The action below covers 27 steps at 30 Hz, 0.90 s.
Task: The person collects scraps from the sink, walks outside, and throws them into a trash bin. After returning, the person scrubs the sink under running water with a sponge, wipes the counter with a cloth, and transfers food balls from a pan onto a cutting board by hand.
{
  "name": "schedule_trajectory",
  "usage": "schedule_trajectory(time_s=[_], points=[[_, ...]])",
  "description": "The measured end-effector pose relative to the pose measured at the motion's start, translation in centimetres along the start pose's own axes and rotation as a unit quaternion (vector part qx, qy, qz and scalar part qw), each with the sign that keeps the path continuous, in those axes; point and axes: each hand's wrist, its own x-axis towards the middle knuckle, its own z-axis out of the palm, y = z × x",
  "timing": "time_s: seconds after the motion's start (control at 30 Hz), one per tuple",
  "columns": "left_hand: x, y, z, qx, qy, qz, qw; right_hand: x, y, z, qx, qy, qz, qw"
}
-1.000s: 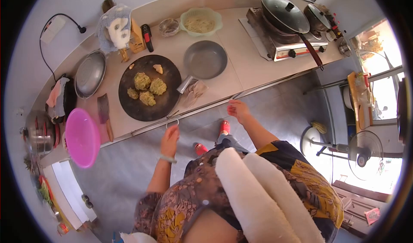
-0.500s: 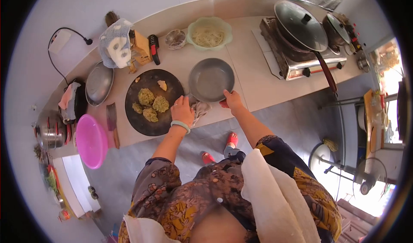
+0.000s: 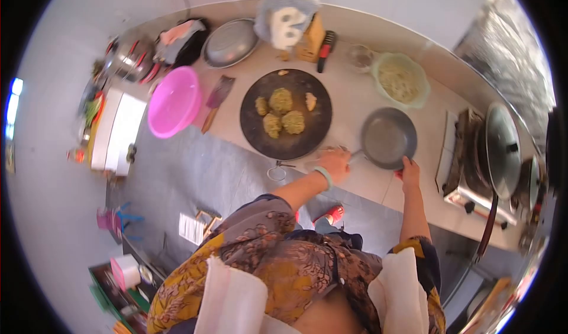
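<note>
A small grey frying pan (image 3: 387,137) sits level at the counter's front, its inside bare. My left hand (image 3: 335,163) is closed around the pan's short handle, of which only a bit shows. My right hand (image 3: 408,174) pinches the pan's near right rim. To the left, a round dark board (image 3: 254,136) carries several greenish shredded clumps (image 3: 281,99) and a pale yellowish piece (image 3: 310,101). Part of a pale cloth (image 3: 322,153) shows by my left hand.
A cleaver (image 3: 220,92) and a pink basin (image 3: 175,102) stand left of the board. Behind the pan is a pale green bowl (image 3: 400,79) of pale shreds. At right, a lidded wok (image 3: 503,150) rests on a gas stove (image 3: 464,174), its handle reaching over the front edge.
My view has swung left, so the counter's things appear farther right. Both hands keep their hold on the pan, which appears slightly farther from the board.
</note>
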Motion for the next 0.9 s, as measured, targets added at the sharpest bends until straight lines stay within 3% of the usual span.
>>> schedule_trajectory(time_s=[0.2, 0.4, 0.6, 0.7, 0.77, 0.8, 0.87, 0.9], points=[[-1.4, 2.8, 1.3, -0.135, -0.019, -0.080, 0.987, 0.4, 0.9, -0.5, 0.102, 0.008, -0.007, 0.995], [-2.7, 3.3, 3.0, -0.231, 0.017, -0.071, 0.970, -3.8, 2.6, -0.4, 0.144, 0.004, -0.023, 0.989], [-4.9, 2.1, 2.7, -0.298, 0.030, -0.009, 0.954, -8.6, 6.8, -2.1, 0.146, 0.038, 0.046, 0.987], [-6.8, -0.5, 2.5, -0.292, 0.116, 0.051, 0.948, -11.0, 8.6, -4.0, 0.131, 0.054, 0.055, 0.988], [-9.0, -3.7, 1.4, -0.270, 0.067, 0.052, 0.959, -12.6, 9.8, -5.2, 0.155, 0.098, 0.046, 0.982], [-10.7, -5.6, 0.6, -0.257, 0.046, 0.047, 0.964, -13.0, 10.5, -6.2, 0.179, 0.112, 0.045, 0.976], [-15.6, -9.4, -1.3, -0.297, 0.000, -0.059, 0.953, -13.7, 9.7, -6.3, 0.200, 0.157, 0.043, 0.966], [-18.3, -11.8, -1.4, -0.255, 0.005, -0.101, 0.962, -14.1, 8.6, -5.6, 0.195, 0.193, 0.042, 0.961]])
